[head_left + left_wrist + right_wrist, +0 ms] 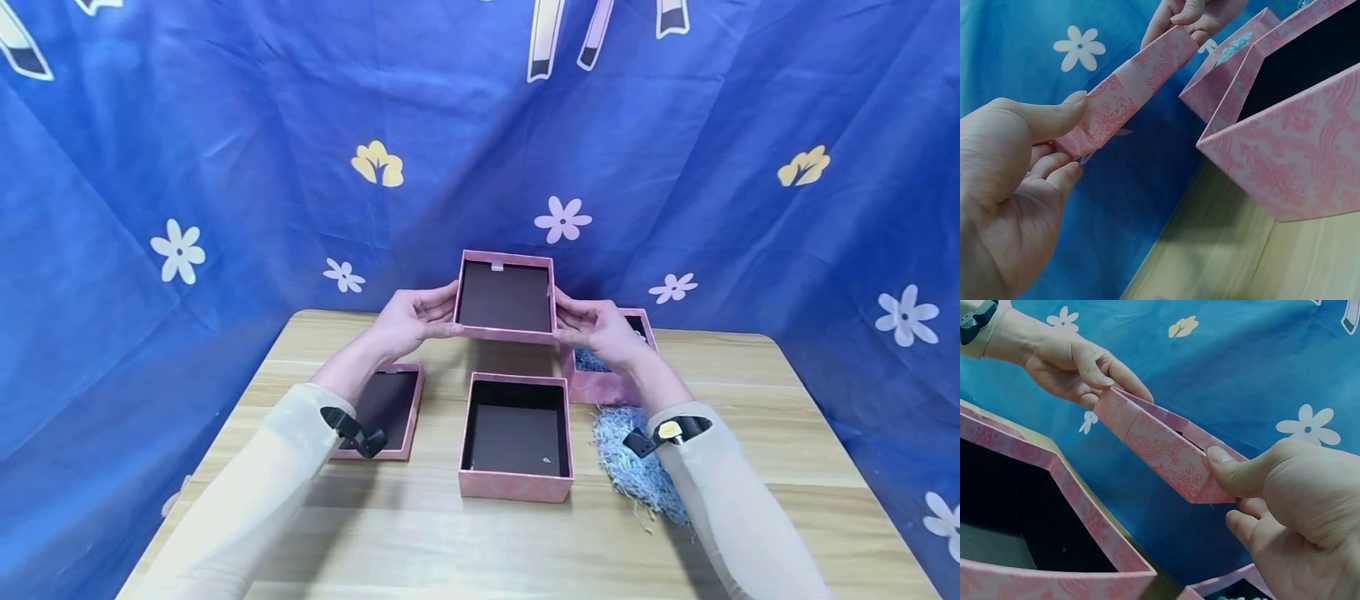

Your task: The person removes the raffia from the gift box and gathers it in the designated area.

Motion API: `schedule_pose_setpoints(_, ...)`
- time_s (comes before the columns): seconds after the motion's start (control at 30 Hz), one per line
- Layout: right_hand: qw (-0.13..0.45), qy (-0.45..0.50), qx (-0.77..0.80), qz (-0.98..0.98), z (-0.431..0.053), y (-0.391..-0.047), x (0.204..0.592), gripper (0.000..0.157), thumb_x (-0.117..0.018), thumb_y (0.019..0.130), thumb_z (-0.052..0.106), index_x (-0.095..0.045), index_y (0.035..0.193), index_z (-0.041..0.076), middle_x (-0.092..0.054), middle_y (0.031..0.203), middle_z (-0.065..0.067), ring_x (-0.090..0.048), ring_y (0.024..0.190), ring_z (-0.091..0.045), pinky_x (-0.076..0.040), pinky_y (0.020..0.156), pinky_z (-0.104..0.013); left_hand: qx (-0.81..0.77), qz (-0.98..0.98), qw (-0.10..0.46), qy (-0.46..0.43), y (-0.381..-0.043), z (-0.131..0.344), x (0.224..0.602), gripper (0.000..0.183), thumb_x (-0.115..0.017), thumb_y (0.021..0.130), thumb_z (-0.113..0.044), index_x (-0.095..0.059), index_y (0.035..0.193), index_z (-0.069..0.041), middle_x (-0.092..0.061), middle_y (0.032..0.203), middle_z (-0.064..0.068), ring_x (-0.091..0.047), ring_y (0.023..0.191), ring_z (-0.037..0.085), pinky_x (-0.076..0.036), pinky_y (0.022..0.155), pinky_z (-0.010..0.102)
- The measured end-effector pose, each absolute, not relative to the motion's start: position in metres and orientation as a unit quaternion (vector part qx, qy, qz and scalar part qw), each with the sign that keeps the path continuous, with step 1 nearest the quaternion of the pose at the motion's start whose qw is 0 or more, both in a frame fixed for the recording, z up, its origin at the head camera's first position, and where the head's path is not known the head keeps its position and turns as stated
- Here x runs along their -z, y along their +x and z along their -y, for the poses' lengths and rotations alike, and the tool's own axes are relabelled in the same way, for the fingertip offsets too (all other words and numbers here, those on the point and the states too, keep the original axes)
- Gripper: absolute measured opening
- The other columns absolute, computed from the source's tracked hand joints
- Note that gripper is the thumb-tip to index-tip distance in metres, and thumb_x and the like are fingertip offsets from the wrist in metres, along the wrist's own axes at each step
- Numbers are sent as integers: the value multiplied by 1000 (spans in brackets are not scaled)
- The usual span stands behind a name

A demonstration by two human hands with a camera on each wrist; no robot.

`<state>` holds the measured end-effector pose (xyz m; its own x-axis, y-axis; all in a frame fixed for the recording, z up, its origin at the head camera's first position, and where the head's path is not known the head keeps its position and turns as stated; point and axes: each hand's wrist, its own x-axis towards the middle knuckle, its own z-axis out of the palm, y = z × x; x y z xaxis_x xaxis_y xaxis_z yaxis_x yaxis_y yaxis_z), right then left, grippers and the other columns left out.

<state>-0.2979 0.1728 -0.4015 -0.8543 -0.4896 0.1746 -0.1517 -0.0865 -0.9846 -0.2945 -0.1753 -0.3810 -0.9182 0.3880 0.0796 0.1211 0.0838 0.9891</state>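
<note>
The left hand [408,322] pinches the left edge of a shallow pink tray [506,300], thumb on the near side and fingers below; the right hand [600,327] pinches the right edge in the same way. The tray is aloft between them, hollow side up, in front of the blue cloth [450,192] and beyond the deep pink box [517,487].

That box stands open on the table [420,542], a pale speck on its dark floor. To the left, partly hidden by the left arm, lies a second shallow tray [416,417]. To the right, behind the right forearm, a filled box [600,388] holds blue paper shreds, with a loose heap of shreds [637,471] just nearer.

The step in hand seems to be carrying the tray; the next move likely calls for both hands travelling together, edges level, clear of the deep box's rim.
</note>
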Motion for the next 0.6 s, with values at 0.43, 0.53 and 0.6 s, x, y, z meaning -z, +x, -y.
schedule_pose_setpoints(0.43, 132, -215, 699, -669, -150, -305, 411, 72, -65, 91, -24, -36, 156, -12, -32, 166, -23, -37, 149, -40, -43, 111, -35, -647, -734, 108, 174, -302, 194, 395, 74, -75, 92, 12, -41, 158, 5, -41, 162, 18, -43, 148, 33, -39, 116, 36)
schedule_pose_setpoints(0.53, 136, -209, 693, -677, -144, -308, 412, 73, -66, 90, -25, -36, 155, -13, -32, 165, -24, -37, 148, -41, -44, 110, -35, -631, -749, 104, 171, -304, 199, 399, 73, -75, 93, 10, -42, 158, 4, -41, 162, 16, -42, 148, 32, -34, 120, 38)
schedule_pose_setpoints(0.6, 139, -199, 690, -682, -141, -309, 414, 74, -68, 89, -24, -37, 155, -13, -33, 165, -24, -38, 148, -40, -45, 109, -34, -627, -754, 105, 168, -305, 202, 403, 74, -76, 93, 8, -42, 158, 3, -42, 162, 15, -42, 148, 32, -33, 120, 39)
